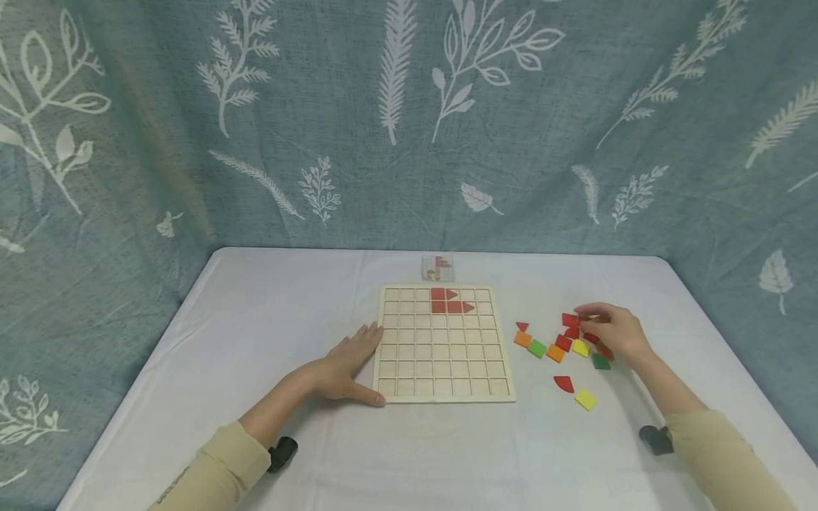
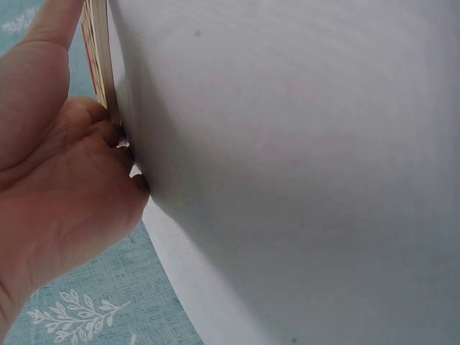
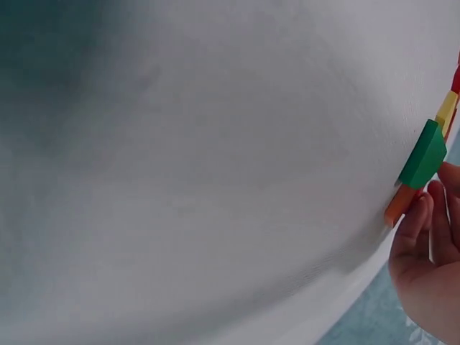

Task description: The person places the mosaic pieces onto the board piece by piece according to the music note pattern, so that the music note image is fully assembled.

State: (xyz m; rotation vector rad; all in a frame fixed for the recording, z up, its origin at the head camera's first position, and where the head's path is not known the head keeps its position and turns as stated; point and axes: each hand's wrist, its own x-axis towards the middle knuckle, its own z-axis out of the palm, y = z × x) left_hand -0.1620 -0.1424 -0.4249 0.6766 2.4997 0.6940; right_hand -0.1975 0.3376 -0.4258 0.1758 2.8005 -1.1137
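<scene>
My left hand (image 1: 345,367) lies flat with spread fingers at the left edge of a wooden grid board (image 1: 441,353); its thumb touches the near left corner. Red square and pointed pieces (image 1: 447,306) fill a few cells in the board's top rows. To the right, my right hand (image 1: 615,333) reaches into a loose cluster of coloured pieces, its bent fingertips at a red piece (image 1: 569,320). I cannot tell whether they pinch one. In the right wrist view, its fingers (image 3: 413,230) are beside an orange piece (image 3: 397,206) and a green trapezoid piece (image 3: 424,154).
A small pattern card (image 1: 437,269) stands behind the board. Nearer me lie a red quarter-round piece (image 1: 564,384) and a yellow square (image 1: 585,399). Orange squares (image 1: 522,338) and a green square (image 1: 537,348) sit between board and right hand. A leaf-patterned curtain (image 1: 358,191) hangs behind the white table.
</scene>
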